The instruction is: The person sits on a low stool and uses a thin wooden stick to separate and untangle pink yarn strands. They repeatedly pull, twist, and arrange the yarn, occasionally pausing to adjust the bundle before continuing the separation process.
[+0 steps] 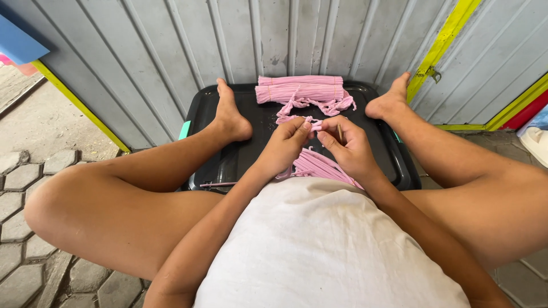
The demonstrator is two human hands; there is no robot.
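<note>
Backdrop: grey corrugated sheet-metal wall [171, 51] with vertical ribs, crossed by diagonal yellow painted bands [442, 40] at upper right and lower left; a small metal hasp [432, 73] sits on the right band. Floor: grey hexagonal concrete paving blocks [23, 188] at left, bare concrete slab [45, 122] beyond. Bright daylight, soft shadows; blue panel corner [17, 43] at top left.

Soft pink cloth strips [301, 91] on glossy black plastic tray [228, 162]; ribbed matt metal wall [171, 45].
</note>
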